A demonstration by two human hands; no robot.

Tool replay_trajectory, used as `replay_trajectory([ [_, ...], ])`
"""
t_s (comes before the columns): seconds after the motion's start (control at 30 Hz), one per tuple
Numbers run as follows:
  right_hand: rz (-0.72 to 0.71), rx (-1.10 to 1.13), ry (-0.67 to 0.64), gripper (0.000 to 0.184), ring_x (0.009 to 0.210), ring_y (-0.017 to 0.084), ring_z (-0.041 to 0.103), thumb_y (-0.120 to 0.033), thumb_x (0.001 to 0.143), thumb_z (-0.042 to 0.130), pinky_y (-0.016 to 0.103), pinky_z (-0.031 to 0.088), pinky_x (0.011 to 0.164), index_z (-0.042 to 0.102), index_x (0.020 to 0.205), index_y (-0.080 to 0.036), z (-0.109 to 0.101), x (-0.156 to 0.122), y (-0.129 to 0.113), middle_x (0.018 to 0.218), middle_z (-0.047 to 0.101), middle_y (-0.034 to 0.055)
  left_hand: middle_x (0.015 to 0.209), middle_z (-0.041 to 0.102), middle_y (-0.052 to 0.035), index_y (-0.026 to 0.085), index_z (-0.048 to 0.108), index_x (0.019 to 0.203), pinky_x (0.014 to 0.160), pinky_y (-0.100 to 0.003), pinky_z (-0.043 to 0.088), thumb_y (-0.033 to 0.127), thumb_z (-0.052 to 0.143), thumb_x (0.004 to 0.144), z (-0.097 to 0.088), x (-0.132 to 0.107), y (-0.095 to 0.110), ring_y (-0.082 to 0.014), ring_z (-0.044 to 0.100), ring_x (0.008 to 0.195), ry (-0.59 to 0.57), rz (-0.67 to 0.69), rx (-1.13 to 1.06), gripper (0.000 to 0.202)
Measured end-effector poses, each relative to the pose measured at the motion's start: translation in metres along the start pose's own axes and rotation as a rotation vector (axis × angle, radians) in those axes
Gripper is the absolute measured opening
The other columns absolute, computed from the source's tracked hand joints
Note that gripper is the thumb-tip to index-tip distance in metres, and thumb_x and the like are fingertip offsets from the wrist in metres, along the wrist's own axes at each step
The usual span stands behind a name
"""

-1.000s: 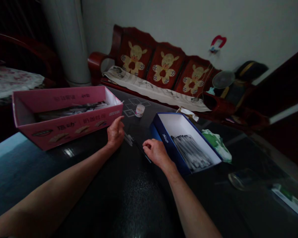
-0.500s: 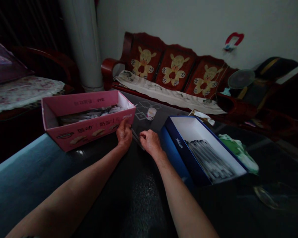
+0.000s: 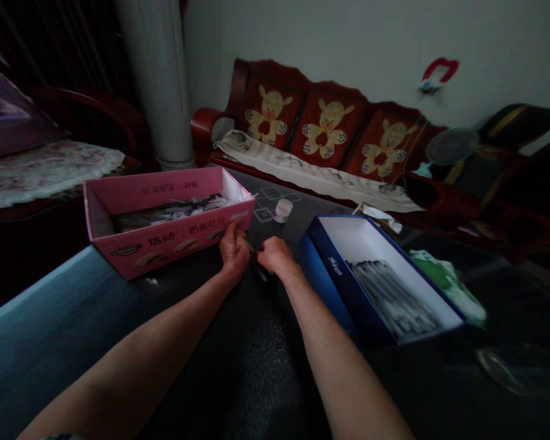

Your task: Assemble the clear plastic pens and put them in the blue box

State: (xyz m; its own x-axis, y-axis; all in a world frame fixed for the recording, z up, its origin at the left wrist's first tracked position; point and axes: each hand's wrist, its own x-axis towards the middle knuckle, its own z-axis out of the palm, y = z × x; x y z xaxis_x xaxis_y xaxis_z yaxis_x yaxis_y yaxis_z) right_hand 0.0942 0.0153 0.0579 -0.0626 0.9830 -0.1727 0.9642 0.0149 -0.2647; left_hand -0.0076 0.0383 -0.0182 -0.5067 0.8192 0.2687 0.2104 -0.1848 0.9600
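My left hand [image 3: 234,249] is closed beside the near right corner of the pink box [image 3: 174,244]. My right hand [image 3: 276,253] is closed a short way to its right. Between them runs a slim dark pen [image 3: 259,270], with the fingers of both hands on it; its ends are partly hidden and blurred. Thin loose pen-like pieces [image 3: 178,209] lie jumbled in the pink box. On the right, the dark blue box [image 3: 348,284] with a white inside holds a row of slim grey pens [image 3: 389,293]. Behind my hands stands a small round tub [image 3: 283,211].
The boxes stand on a dark glossy table [image 3: 201,366]. A green and white packet [image 3: 447,284] lies right of the blue box, and white tissue [image 3: 382,217] is behind it. A red wooden sofa [image 3: 297,146] stands beyond the table, with a fan [image 3: 453,146] at its right.
My hands have drawn slightly closer together, and the pen between them now shows more of its dark part below the fingers. The whole view has shifted slightly; the boxes stay put.
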Motion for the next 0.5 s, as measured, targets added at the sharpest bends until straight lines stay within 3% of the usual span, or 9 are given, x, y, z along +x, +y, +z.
replay_trajectory([
  [0.1, -0.022, 0.002, -0.026, 0.021, 0.098, 0.026, 0.068, -0.031, 0.078, 0.062, 0.03, 0.051, 0.074, 0.074, 0.088, -0.018, 0.0, 0.001, 0.002, 0.101, 0.073, 0.0147, 0.078, 0.065, -0.0021, 0.018, 0.065, 0.106, 0.076, -0.031, 0.05, 0.014, 0.043, 0.078, 0.001, 0.0, 0.0, -0.0178, 0.062, 0.077, -0.021, 0.015, 0.017, 0.035],
  [0.3, -0.045, 0.008, -0.004, 0.022, 0.092, 0.026, 0.069, -0.033, 0.078, 0.06, 0.029, 0.05, 0.071, 0.074, 0.087, -0.018, 0.006, -0.012, 0.01, 0.096, 0.074, 0.0144, 0.094, 0.069, -0.0072, 0.017, 0.069, 0.097, 0.088, -0.035, 0.048, 0.011, 0.045, 0.078, 0.0, -0.005, 0.003, -0.0207, 0.064, 0.09, -0.157, 0.194, 0.148, 0.031],
  [0.4, -0.073, 0.015, 0.015, 0.02, 0.087, 0.024, 0.069, -0.033, 0.078, 0.059, 0.029, 0.049, 0.07, 0.074, 0.08, -0.02, 0.003, -0.02, 0.02, 0.089, 0.074, 0.0115, 0.094, 0.07, -0.0073, 0.017, 0.069, 0.098, 0.086, -0.035, 0.049, 0.01, 0.045, 0.08, -0.001, -0.008, 0.006, -0.0208, 0.064, 0.089, -0.153, 0.18, 0.143, 0.03],
  [0.5, -0.153, 0.083, 0.186, 0.019, 0.083, 0.021, 0.068, -0.029, 0.082, 0.056, 0.028, 0.048, 0.074, 0.073, 0.08, -0.021, -0.012, -0.021, 0.022, 0.085, 0.073, 0.0086, 0.092, 0.069, -0.0062, 0.018, 0.067, 0.099, 0.084, -0.034, 0.05, 0.01, 0.046, 0.081, 0.0, -0.009, 0.006, -0.0197, 0.064, 0.087, -0.119, 0.129, 0.106, 0.03],
])
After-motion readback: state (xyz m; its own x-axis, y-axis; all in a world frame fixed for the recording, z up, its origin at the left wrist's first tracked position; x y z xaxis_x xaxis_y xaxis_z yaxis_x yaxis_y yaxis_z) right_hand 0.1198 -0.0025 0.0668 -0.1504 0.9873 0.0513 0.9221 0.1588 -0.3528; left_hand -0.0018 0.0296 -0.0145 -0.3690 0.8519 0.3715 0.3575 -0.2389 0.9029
